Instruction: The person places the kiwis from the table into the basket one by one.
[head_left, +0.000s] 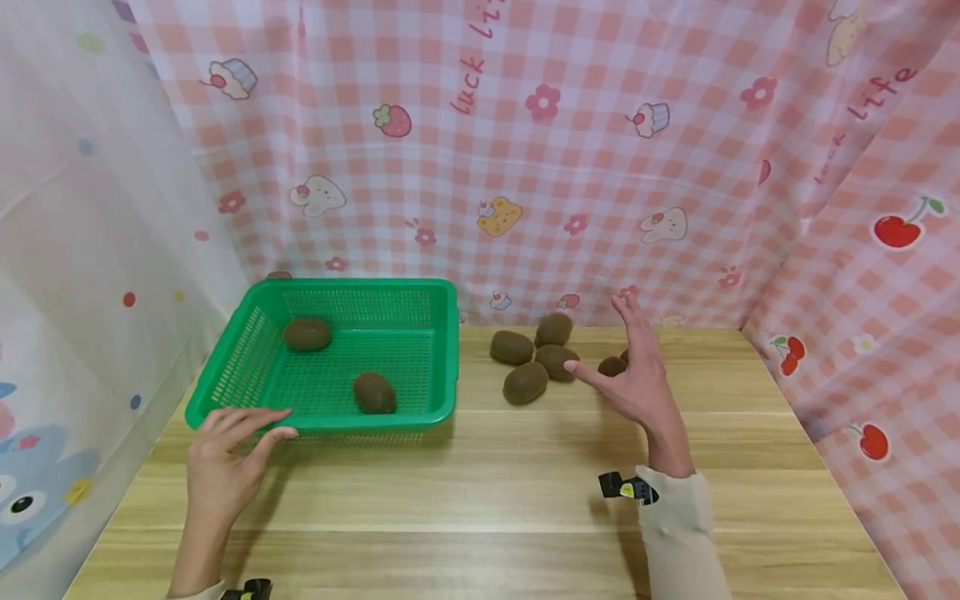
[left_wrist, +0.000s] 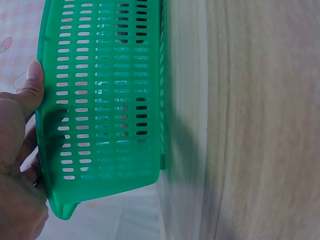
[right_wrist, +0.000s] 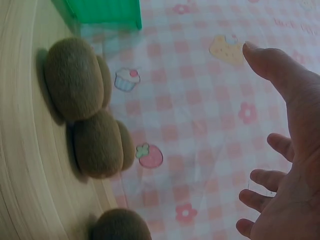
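Green basket (head_left: 360, 422): I see it upright on the left part of the tabletop (head_left: 525, 492), its mouth facing up and its far rim close to the checked cloth (head_left: 465, 158). To my eye, that leaves its inside easy to reach.

Kiwis in the basket: I count two, one near the far left corner (head_left: 307, 334), the other by the near wall (head_left: 374, 392); they lie well apart.

Kiwis on the tabletop: four sit clustered just right of the basket, including the front one (head_left: 526, 383), probably grouped there for a short carry. Farther right, one more (head_left: 612, 366) shows past the hand, with a sliver of what looks like another; the hand hides the rest, so I can't give a full count.

Left hand (head_left: 225, 450): it pinches the near rim at the left corner, thumb on one side and fingers on the other, I'd judge to steady a light basket.

Right hand (head_left: 637, 379): spread, thumb well away from the fingers, holding nothing. From the head its thumb overlaps a clustered kiwi, but my right wrist view shows a clear gap. I read that width as room for a rounded fruit.
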